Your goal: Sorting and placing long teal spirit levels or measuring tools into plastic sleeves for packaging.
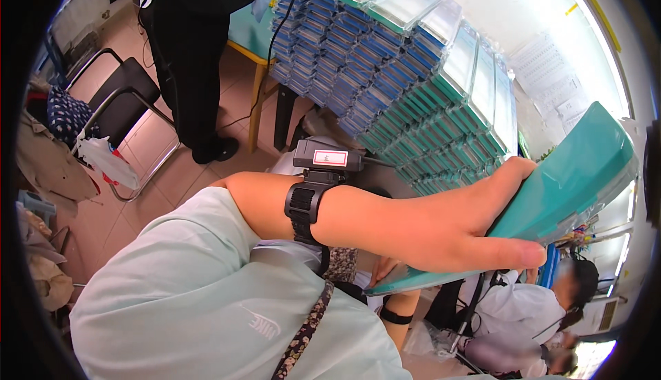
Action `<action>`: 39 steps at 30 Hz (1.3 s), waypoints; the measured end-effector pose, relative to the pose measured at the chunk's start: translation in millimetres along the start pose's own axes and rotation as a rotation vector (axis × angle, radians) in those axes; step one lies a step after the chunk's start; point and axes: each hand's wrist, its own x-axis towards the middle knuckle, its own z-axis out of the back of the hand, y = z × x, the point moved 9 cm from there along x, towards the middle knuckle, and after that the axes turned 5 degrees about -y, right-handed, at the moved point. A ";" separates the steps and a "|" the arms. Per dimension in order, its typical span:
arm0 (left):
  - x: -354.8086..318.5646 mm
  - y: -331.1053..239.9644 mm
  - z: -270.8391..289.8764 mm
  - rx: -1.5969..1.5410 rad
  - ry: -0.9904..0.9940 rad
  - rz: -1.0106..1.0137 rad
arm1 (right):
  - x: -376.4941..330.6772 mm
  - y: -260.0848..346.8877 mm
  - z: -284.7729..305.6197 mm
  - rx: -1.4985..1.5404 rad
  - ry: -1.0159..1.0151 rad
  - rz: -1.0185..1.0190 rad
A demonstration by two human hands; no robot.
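Observation:
A flat teal plastic case [564, 173] in clear wrap is held up at a tilt on the right side. My left hand [475, 225] grips it, with the thumb along the near face and the fingers around the far side. My left wrist wears a black strap with a small box-shaped device [329, 156]. Lower down, my right hand [384, 268] is at the case's low end, fingertips showing past its edge; the case hides the rest of that hand. A dark band circles my right wrist.
Tall stacks of wrapped blue cases [365, 56] and teal cases [447, 118] stand ahead. A person in dark trousers [189, 56] stands beside a yellow-legged table. A black chair [124, 91] is at the left. Another person in white [513, 308] sits at the lower right.

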 end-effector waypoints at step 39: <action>-21.5 2.1 97.5 1.330 -0.239 -0.198 | 64.1 267.7 155.1 -0.797 -0.931 0.182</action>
